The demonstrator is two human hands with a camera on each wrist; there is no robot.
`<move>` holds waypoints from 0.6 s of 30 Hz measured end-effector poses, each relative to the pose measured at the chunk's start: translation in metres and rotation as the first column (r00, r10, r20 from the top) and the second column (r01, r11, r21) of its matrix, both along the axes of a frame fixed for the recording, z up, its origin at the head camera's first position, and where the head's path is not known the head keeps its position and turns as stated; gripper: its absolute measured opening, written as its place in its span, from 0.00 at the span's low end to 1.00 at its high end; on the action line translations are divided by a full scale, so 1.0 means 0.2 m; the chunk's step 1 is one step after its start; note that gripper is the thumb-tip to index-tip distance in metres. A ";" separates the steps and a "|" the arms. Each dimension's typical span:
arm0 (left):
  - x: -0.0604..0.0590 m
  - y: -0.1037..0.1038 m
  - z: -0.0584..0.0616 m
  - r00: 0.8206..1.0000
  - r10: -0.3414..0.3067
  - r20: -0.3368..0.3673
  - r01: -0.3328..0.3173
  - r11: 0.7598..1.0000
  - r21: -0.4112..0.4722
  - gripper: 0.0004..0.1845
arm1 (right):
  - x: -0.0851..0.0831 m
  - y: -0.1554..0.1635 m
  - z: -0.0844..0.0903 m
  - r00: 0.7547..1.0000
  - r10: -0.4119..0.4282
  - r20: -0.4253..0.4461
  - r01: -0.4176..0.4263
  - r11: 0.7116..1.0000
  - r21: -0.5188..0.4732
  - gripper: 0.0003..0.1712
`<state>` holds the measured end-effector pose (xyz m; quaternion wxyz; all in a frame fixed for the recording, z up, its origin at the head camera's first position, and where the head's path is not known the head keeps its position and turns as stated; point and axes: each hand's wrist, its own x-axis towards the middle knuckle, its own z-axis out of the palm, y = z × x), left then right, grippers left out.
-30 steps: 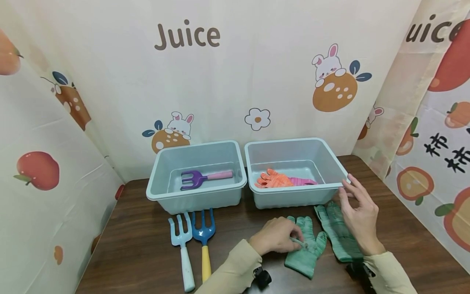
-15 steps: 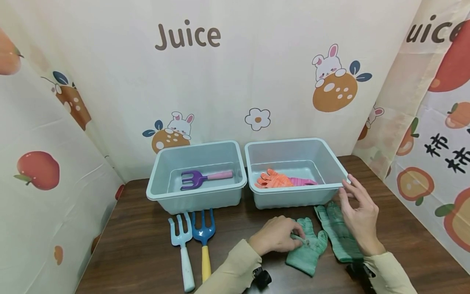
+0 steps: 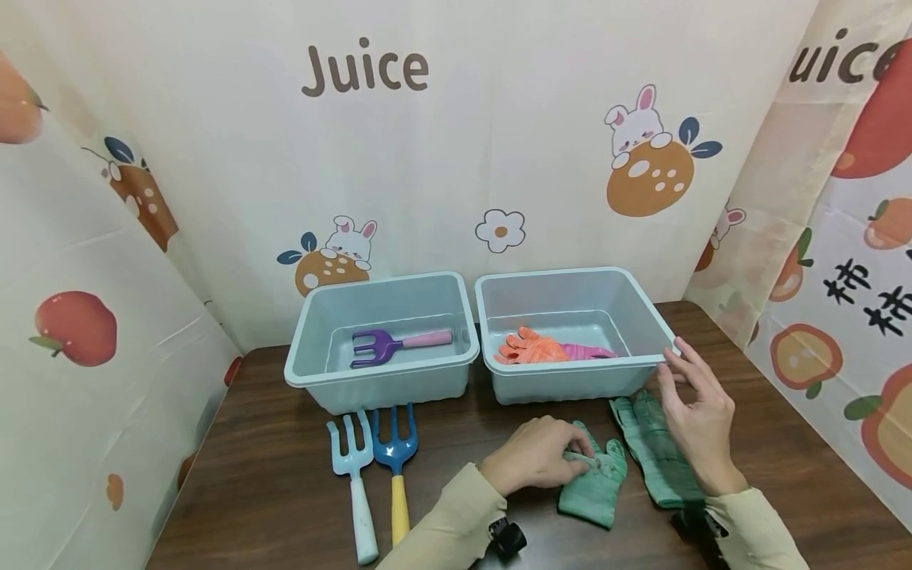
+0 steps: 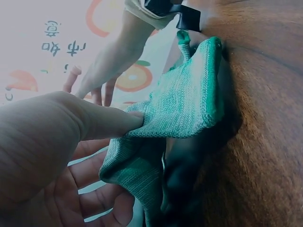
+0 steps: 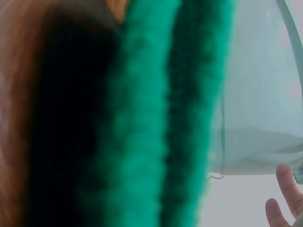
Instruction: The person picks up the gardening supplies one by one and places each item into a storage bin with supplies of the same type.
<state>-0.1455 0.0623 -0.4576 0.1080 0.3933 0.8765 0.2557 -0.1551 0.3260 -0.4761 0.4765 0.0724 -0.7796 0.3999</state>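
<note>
My left hand (image 3: 536, 460) pinches the finger end of a green knit glove (image 3: 594, 484) on the brown table (image 3: 271, 467), bunching it up. The left wrist view shows my thumb and fingers (image 4: 85, 124) curled round that glove (image 4: 184, 109). A second green glove (image 3: 654, 451) lies flat just to the right, seen close and blurred in the right wrist view (image 5: 156, 123). My right hand (image 3: 694, 412) hovers above it with fingers relaxed, its fingertips at the corner of the right bin (image 3: 644, 301). An orange and pink glove (image 3: 541, 348) lies in that bin.
A left bin (image 3: 313, 372) holds a purple fork with a pink handle (image 3: 395, 344). In front of it lie a light blue fork (image 3: 352, 483) and a dark blue fork with a yellow handle (image 3: 395, 475). Printed cloth walls close in the table on three sides.
My left hand has gathered the near glove's fingers together and drawn it slightly leftward, so it looks shorter and crumpled. The right hand has stayed still.
</note>
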 end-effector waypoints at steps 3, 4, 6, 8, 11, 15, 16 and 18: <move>0.00 0.00 0.00 1.000 -0.001 -0.007 0.001 1.000 0.001 0.06 | 0.00 0.00 0.00 1.000 0.004 -0.002 -0.004 1.000 0.000 0.20; 0.00 0.00 0.00 1.000 -0.004 -0.008 0.004 1.000 0.001 0.06 | 0.00 0.00 0.00 1.000 0.003 -0.002 -0.003 1.000 -0.001 0.20; 0.00 0.00 0.00 1.000 -0.004 -0.010 0.004 1.000 0.002 0.06 | 0.00 0.00 0.00 1.000 0.003 0.002 -0.003 1.000 -0.005 0.20; 0.00 0.00 0.00 1.000 -0.002 -0.007 0.002 1.000 0.005 0.06 | 0.01 0.00 0.00 1.000 0.004 0.007 -0.004 1.000 -0.006 0.20; 0.00 0.00 0.01 1.000 -0.002 -0.004 0.002 1.000 0.007 0.06 | 0.01 0.00 0.00 1.000 0.008 0.009 -0.008 1.000 -0.006 0.20; 0.00 -0.01 0.02 1.000 -0.009 0.006 0.009 1.000 0.013 0.07 | 0.00 0.00 0.00 1.000 0.008 0.005 -0.008 1.000 -0.002 0.21; 0.00 -0.01 0.02 1.000 -0.011 0.007 0.011 1.000 0.014 0.07 | 0.00 0.00 0.00 1.000 0.008 0.004 -0.008 1.000 -0.001 0.21; -0.01 -0.01 0.03 1.000 -0.011 0.009 0.011 1.000 0.023 0.07 | 0.00 0.00 0.00 1.000 0.007 0.001 -0.007 1.000 0.001 0.20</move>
